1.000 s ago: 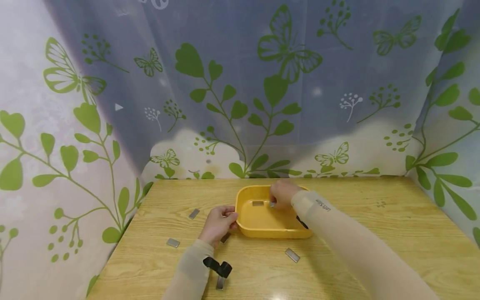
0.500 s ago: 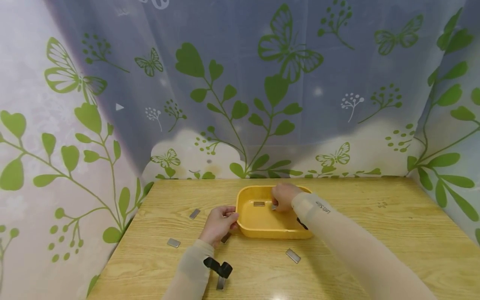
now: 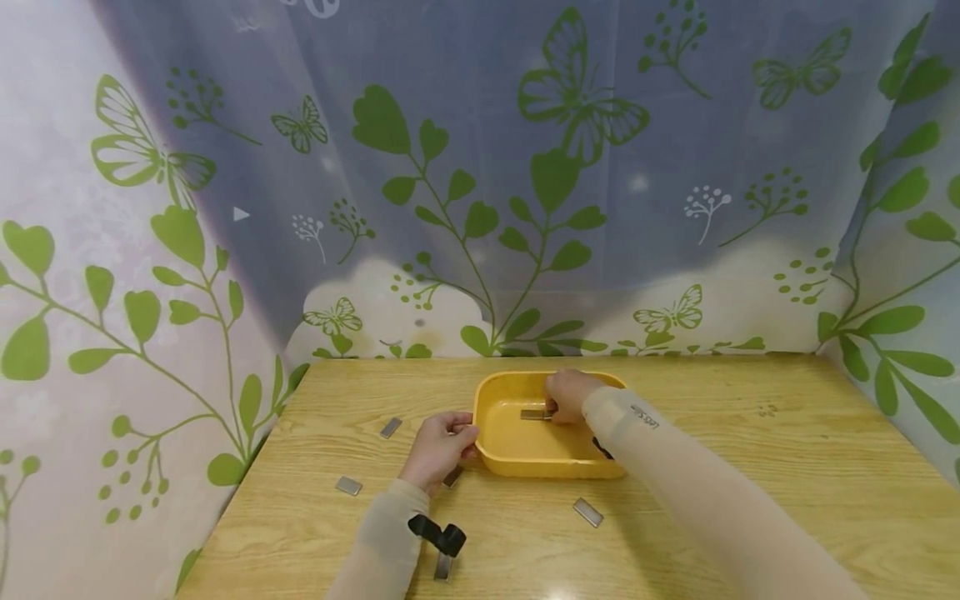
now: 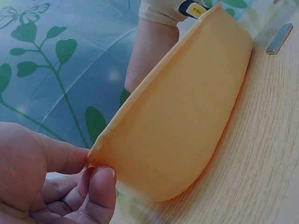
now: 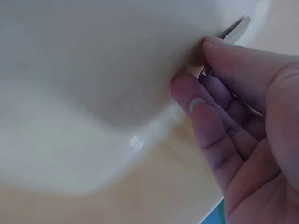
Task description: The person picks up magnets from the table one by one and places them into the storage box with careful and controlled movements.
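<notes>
While a yellow tray (image 3: 547, 468) is steadied on the wooden table (image 3: 825, 450), the handling of a small metal block (image 3: 534, 415) inside it is judged to be the step in hand. The rim at the tray's left end is found pinched between the thumb and fingers of the left hand (image 3: 438, 450). The block is seen low inside the tray, its right end covered by the right hand (image 3: 573, 396), between whose thumb and fingers it appears to be pinched; whether one piece or two set end to end is involved cannot be told, nor whether a setting down or a taking up is under way. Outside the tray, five loose blocks (image 3: 588, 512) of similar make are noted on the table, well apart, one of them close by the left hand and another partly hidden in the head view by a black wrist device (image 3: 452, 540). For the next move, a firm hold on the rim is considered necessary against sliding of the tray, while the right-hand pinch would have to be parted cleanly if the block is to be left there, or tightened before any lift, since so flat a piece could easily be tipped or dropped
</notes>
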### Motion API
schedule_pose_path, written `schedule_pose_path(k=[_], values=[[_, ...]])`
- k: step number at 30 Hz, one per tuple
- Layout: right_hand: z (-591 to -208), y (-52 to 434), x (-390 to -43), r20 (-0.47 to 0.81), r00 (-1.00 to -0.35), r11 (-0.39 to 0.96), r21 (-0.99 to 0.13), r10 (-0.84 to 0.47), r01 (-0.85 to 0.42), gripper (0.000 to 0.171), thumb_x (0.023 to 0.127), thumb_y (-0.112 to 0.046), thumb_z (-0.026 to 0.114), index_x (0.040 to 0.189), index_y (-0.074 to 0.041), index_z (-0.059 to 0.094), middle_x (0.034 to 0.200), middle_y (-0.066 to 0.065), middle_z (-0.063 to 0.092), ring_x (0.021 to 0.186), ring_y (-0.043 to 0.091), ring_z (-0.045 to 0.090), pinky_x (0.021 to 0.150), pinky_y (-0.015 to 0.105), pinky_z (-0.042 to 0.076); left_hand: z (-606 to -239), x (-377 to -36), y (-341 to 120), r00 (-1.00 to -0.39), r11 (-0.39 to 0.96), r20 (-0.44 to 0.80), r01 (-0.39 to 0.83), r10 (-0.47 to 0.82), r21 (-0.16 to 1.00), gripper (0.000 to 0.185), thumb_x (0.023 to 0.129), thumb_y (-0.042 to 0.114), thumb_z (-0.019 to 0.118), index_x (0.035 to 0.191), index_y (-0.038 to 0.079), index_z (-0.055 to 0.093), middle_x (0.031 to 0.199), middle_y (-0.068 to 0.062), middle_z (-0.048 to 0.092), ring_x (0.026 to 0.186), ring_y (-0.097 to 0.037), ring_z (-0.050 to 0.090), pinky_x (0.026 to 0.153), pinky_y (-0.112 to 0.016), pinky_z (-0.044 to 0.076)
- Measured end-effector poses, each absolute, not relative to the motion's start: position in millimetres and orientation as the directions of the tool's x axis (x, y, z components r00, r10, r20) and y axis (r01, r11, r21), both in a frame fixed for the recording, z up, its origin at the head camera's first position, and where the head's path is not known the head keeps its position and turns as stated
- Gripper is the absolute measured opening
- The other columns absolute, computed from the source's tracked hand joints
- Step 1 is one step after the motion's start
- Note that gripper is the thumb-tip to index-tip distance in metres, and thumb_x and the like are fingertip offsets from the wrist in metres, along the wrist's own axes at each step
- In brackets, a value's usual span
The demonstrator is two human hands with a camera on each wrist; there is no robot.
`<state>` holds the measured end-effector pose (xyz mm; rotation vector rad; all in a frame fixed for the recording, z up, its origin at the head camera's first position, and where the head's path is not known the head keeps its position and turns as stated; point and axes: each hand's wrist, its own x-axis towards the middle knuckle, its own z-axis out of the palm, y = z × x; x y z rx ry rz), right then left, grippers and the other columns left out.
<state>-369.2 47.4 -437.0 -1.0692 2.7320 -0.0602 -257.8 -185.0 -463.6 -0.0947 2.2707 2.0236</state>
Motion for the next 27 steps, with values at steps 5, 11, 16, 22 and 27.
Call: schedule_pose_path(k=[5,11,16,22,27], values=[[-438,43,-369,-0.165,-0.723,0.74,-0.089,-0.671,-0.667,0.012,0.082,-0.01,0.075,0.071,-0.013,0.072,0.062,-0.006,0.06,0.057,0.01,0.044,0.057,0.027,0.04,-464,-258,-186,-0.994,0.128,-0.11,-0.106,0.022,0.986,0.033,0.096,0.002,0.056,0.125,-0.013,0.053,0.097,-0.015,0.056,0.074,-0.016,0.058,0.067,-0.029,0.055],[-439,38,-369,-0.117,-0.707,0.716,-0.063,-0.698,-0.696,0.014,0.081,-0.007,0.074,0.068,-0.012,0.073,0.058,-0.007,0.06,0.053,0.008,0.043,0.058,0.027,0.043,-466,-258,-186,-0.995,0.139,-0.102,-0.1,0.008,0.985,0.032,0.096,0.005,0.057,0.124,-0.009,0.055,0.096,-0.013,0.056,0.073,-0.015,0.059,0.065,-0.026,0.055],[-439,34,-368,-0.098,-0.714,0.719,-0.038,-0.693,-0.693,0.022,0.081,-0.005,0.072,0.061,-0.012,0.068,0.05,-0.005,0.053,0.051,0.011,0.037,0.056,0.028,0.038,-466,-258,-186,-0.994,0.149,-0.106,-0.105,0.001,0.983,0.032,0.096,0.006,0.058,0.124,-0.009,0.056,0.097,-0.014,0.057,0.074,-0.016,0.06,0.067,-0.028,0.055],[-440,29,-369,-0.08,-0.739,0.741,0.012,-0.669,-0.671,0.009,0.081,-0.007,0.073,0.074,-0.013,0.071,0.068,-0.002,0.064,0.064,0.014,0.058,0.066,0.032,0.052,-464,-257,-185,-0.994,0.153,-0.106,-0.104,0.003,0.983,0.032,0.096,0.006,0.058,0.124,-0.009,0.056,0.097,-0.014,0.057,0.073,-0.017,0.06,0.07,-0.032,0.056],[-441,25,-369,-0.095,-0.757,0.757,0.049,-0.646,-0.652,0.002,0.084,-0.009,0.072,0.083,-0.01,0.072,0.077,0.0,0.068,0.073,0.017,0.064,0.071,0.033,0.054,-464,-257,-185,-0.995,0.149,-0.104,-0.101,0.009,0.984,0.033,0.096,0.006,0.058,0.125,-0.009,0.055,0.097,-0.013,0.056,0.074,-0.017,0.059,0.07,-0.032,0.056]])
